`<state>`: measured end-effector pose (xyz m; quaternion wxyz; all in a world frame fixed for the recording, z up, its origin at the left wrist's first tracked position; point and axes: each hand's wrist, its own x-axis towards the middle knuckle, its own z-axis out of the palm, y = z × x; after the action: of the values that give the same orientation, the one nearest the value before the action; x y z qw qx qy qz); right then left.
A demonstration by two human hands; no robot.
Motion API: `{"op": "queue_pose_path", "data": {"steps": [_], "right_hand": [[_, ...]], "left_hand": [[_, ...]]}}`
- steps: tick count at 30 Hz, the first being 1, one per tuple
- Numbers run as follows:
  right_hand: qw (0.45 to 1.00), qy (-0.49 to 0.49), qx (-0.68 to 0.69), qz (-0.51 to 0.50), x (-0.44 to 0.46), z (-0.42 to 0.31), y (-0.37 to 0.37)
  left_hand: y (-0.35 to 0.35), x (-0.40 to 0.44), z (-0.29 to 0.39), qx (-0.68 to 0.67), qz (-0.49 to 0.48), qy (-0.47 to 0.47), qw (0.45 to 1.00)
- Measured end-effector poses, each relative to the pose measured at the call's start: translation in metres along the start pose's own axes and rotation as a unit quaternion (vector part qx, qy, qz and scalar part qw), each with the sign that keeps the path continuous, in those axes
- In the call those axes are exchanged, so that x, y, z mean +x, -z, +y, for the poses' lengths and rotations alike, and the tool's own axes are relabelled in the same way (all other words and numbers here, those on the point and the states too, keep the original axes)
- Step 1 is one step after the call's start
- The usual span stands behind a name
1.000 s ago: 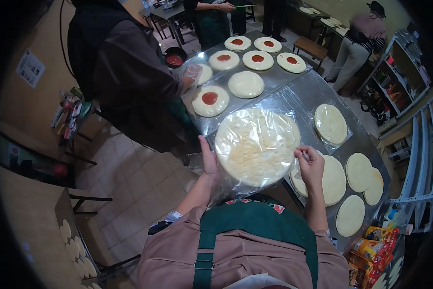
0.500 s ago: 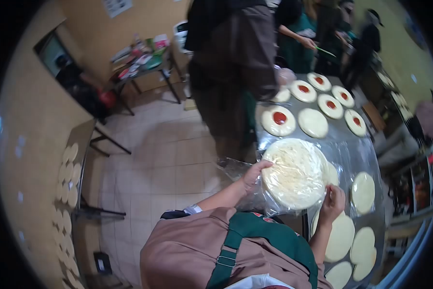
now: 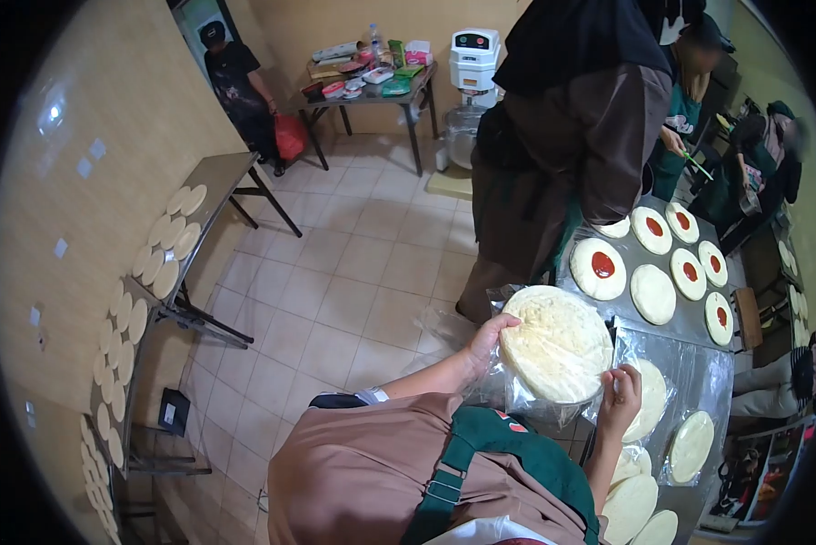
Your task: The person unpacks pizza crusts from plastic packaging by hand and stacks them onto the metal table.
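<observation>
A round, pale pizza base [image 3: 558,343] in a clear plastic bag [image 3: 531,400] is held up in front of me, over the near left edge of the table. My left hand [image 3: 486,349] grips its left side through the plastic, thumb on top. My right hand [image 3: 621,396] is at the lower right of the base, fingers pinched together, apparently on the bag's edge; the exact grip is hard to see. Beneath that hand, another bagged base [image 3: 646,404] lies on the metal table [image 3: 640,338]. Further bases [image 3: 631,509] lie close to my right forearm.
Bases with red sauce [image 3: 599,270] and a plain one [image 3: 653,293] cover the table's far end. A person in brown and black [image 3: 567,136] stands beside it. Side tables at left hold more bases [image 3: 164,277]. A mixer [image 3: 474,68] stands behind; a person [image 3: 237,86] carries a red bag.
My view has swung left, so the table and room appear shifted right. The bagged base stays in both hands, slightly turned and tilted.
</observation>
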<state>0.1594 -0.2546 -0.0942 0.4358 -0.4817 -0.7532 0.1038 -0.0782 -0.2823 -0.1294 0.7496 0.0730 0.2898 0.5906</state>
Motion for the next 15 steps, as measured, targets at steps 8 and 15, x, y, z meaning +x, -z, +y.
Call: {"op": "queue_pose_path", "data": {"steps": [8,15], "right_hand": [[0.969,0.042,0.059,-0.238,0.012,-0.077,-0.016],[0.962,0.024,0.105,-0.252,0.006,-0.091,-0.034]], "left_hand": [[-0.020,-0.025,0.024,-0.009,-0.022,0.012,1.000],[-0.016,-0.033,0.034,0.030,-0.001,0.023,0.999]]}}
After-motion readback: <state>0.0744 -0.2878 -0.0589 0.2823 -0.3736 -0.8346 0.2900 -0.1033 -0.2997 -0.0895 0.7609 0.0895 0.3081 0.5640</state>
